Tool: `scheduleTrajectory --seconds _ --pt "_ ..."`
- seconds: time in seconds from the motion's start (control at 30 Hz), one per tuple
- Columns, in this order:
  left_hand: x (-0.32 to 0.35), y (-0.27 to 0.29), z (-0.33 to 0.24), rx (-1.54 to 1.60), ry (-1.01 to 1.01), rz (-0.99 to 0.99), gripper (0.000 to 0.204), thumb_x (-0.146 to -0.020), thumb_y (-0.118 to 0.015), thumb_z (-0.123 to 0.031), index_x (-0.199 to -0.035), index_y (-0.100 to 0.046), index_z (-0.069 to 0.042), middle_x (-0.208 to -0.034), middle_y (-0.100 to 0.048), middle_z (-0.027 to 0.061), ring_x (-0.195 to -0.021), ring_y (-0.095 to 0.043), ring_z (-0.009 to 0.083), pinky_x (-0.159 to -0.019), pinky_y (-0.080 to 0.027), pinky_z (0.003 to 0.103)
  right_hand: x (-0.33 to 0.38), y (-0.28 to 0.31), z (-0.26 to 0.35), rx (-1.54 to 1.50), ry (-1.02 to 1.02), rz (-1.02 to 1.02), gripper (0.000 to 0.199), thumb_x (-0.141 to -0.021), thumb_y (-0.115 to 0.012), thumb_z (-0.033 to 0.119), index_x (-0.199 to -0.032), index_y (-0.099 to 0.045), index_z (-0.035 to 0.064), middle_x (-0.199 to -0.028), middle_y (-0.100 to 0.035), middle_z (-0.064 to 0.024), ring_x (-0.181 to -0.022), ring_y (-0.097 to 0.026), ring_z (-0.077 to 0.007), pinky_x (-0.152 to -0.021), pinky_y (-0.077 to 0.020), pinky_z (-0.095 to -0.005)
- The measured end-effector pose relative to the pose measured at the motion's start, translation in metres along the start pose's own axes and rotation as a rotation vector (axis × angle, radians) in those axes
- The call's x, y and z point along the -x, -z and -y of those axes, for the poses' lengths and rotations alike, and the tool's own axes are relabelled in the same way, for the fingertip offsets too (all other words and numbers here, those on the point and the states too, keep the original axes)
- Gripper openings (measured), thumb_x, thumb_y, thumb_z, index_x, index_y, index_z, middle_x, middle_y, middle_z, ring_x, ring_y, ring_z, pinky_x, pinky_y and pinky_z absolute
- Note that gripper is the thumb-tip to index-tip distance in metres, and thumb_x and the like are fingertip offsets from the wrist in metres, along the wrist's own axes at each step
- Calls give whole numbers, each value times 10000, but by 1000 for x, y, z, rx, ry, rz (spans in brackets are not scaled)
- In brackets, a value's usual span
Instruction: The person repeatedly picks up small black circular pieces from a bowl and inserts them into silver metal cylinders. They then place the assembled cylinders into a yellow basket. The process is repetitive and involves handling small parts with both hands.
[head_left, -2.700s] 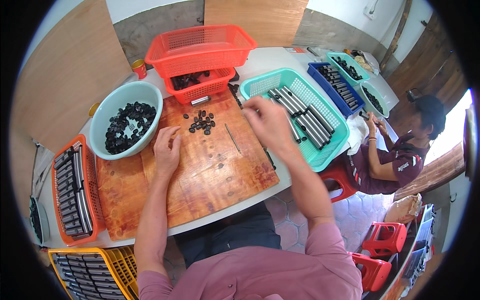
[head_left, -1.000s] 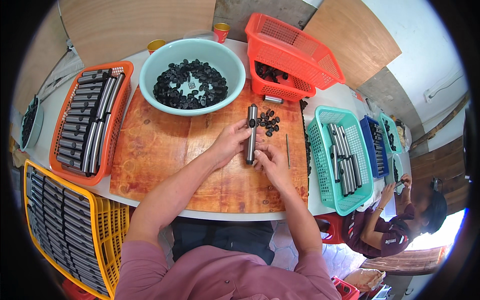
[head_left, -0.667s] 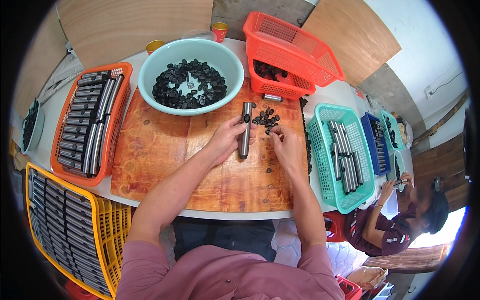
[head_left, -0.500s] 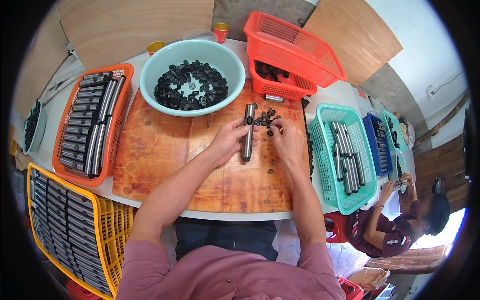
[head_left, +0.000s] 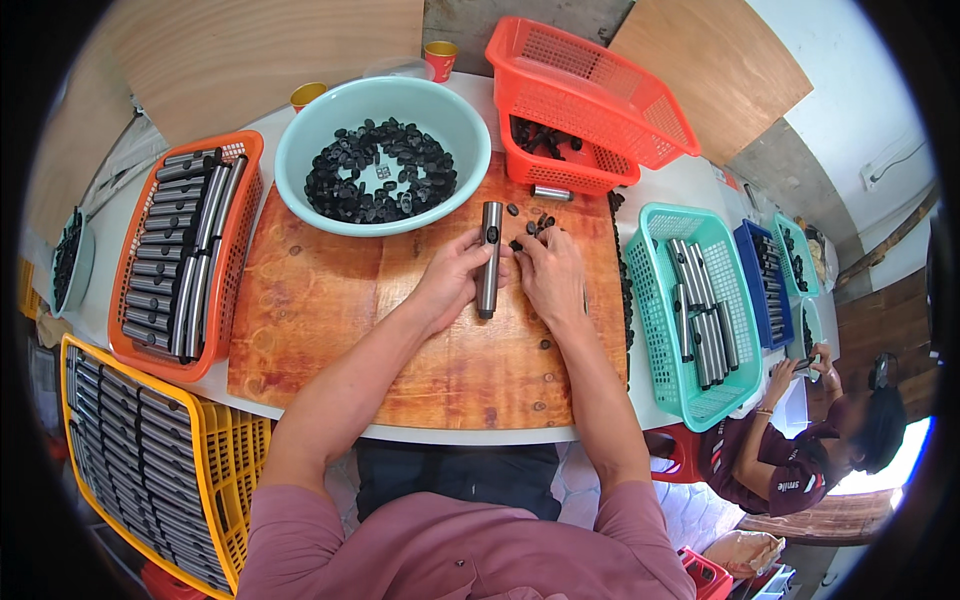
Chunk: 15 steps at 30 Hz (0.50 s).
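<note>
My left hand [head_left: 449, 277] is closed round a silver metal tube [head_left: 489, 270] with black ends, standing almost upright in the picture above the wooden board [head_left: 400, 370]. A black oval piece sits in the tube's side near its upper part. Just right of the tube is my right hand [head_left: 553, 278], fingers bent together in a pinch, with a small black piece [head_left: 516, 245] at the fingertips. Several loose black pieces [head_left: 541, 221] lie on the board beyond that hand, partly hidden by it.
A pale blue basin [head_left: 290, 190] of black pieces stands at the back. Tubes fill an orange basket [head_left: 252, 185] and a yellow crate [head_left: 200, 440] at left, and a green basket [head_left: 668, 400] at right. Stacked red baskets [head_left: 600, 110] stand behind. A co-worker [head_left: 760, 450] sits far right.
My right hand has moved left, from the loose pieces toward the tube. The tube has shifted slightly left and stands a little straighter, still in my left hand.
</note>
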<state>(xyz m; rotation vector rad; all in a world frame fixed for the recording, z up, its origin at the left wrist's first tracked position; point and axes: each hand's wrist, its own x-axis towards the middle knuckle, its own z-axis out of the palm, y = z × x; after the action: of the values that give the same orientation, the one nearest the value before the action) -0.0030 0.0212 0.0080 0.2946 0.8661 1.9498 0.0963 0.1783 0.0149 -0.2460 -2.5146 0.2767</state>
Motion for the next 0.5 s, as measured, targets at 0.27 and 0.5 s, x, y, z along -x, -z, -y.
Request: scheduleTrajectory --seconds 0.27,0.5 --pt "-1 1 1 -6 13 -1 280 -1038 -539 -122 -1279 -513 18 -1134 -648 133 -965 -668 212 -880 -589 387 4 0 8 -30 14 55 136 -823 -724 72 -957 -726 45 -866 -620 -112 -853 -617 -305 -750 -490 -437" --pt "0 2 0 -9 13 26 269 -1047 -522 -115 -1275 -527 27 -1133 -649 127 -967 -672 200 -878 -593 368 14 3 14 -383 -328 129 130 -863 -713 89 -970 -702 15 -903 -670 -141 -841 -677 -340 -745 -529 -439"
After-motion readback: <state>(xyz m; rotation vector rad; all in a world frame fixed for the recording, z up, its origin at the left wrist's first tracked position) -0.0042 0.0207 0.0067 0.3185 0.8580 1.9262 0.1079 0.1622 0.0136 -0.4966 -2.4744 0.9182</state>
